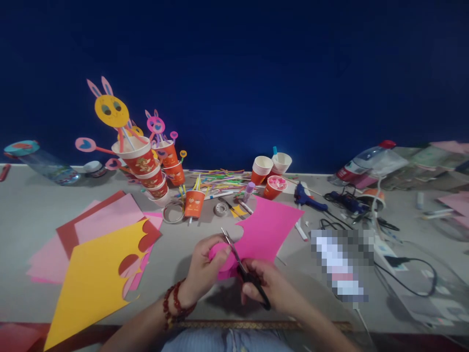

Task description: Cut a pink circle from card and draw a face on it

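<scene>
Near the table's front edge, my right hand (262,278) grips a pair of scissors (236,254) with dark handles, its metal blades pointing up and to the left. The blades lie along a sheet of bright pink paper (269,227), whose left side has a curved cut-out. My left hand (207,266) pinches a rounded part of pink paper (222,259) just left of the blades. Whether that part is still joined to the sheet I cannot tell. A beaded bracelet circles my left wrist.
Yellow paper (91,269) with round cut-outs lies left over pink and red sheets. Behind stand stacked cups (141,161) with paper rabbit figures. A roll of tape (221,209), colourful sticks (223,181), a blue glue gun (308,198), cables and bottles (361,164) spread across the back and right.
</scene>
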Available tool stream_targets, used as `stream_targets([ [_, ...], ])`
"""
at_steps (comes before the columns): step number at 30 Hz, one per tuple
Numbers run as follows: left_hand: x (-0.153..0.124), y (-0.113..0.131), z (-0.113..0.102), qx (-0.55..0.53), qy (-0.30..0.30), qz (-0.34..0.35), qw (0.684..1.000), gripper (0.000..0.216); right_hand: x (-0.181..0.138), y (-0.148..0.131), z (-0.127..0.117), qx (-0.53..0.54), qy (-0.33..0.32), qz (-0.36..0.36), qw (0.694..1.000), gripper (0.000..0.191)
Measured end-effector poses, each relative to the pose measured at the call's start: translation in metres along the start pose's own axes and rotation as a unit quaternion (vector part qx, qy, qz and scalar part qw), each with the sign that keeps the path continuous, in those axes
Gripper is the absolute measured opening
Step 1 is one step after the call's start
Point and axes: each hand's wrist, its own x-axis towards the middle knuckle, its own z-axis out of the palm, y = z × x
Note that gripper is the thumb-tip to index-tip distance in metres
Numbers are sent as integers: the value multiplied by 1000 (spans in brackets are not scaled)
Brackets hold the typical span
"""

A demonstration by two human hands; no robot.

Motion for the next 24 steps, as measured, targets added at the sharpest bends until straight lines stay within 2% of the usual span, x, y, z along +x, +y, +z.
stream_targets([
  [7,1,0,0,8,-9,17,1000,20,1,5,-2,-2,-16,-27,1000,68],
  [24,-2,-3,-2,1,-12,-4,1000,29,0,14,-2,-16,-22,-69,997,70],
])
